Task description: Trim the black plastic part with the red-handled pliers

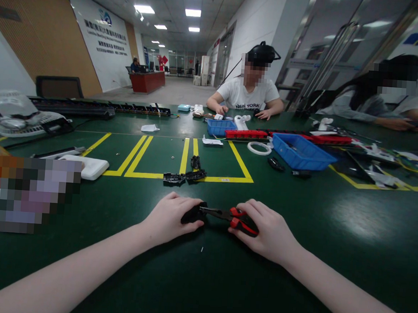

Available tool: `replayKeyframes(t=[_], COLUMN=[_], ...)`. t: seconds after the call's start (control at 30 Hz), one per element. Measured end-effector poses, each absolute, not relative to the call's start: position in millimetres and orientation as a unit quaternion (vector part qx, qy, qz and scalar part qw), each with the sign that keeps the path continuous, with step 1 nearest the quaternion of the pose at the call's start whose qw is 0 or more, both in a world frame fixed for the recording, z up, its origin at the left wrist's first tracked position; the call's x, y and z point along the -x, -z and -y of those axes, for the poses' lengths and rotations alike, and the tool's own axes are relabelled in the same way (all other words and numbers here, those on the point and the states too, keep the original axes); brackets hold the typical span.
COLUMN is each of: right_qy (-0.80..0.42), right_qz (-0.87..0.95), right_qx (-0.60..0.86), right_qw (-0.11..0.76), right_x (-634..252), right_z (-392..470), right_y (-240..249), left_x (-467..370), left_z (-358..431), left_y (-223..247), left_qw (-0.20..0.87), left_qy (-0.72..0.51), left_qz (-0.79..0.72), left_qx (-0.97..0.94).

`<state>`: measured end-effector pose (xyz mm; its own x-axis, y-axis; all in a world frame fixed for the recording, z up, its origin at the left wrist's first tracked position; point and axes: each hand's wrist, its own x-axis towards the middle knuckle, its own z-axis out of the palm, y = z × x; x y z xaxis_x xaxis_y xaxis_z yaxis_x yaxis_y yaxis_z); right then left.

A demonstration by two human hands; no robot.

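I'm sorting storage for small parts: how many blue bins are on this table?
2: the smaller bin toward the far side, and the larger bin closer, just right of the white ring.

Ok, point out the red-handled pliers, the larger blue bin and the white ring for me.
Red-handled pliers (239, 226): head view, on the lower red grip.
Larger blue bin (306, 162): head view, on its near wall.
White ring (259, 153): head view, on its near rim.

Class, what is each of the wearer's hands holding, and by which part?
Right hand: pliers, by the handles. Left hand: a small black piece, between thumb and fingers.
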<state>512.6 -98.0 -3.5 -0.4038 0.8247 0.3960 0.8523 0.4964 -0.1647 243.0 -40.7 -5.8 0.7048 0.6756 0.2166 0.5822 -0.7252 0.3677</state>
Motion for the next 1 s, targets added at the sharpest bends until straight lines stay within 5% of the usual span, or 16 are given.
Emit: replayKeyframes(t=[1.0], right_qy=[0.038], right_qz=[0.84], right_qx=[0.502], right_qw=[0.202], right_x=[-514], right_z=[95], right_y=[3], left_x=[-241], left_z=[46], left_y=[-6], left_qw=[0.217], left_qy=[-0.182], left_qz=[-0.296], left_qx=[-0.912])
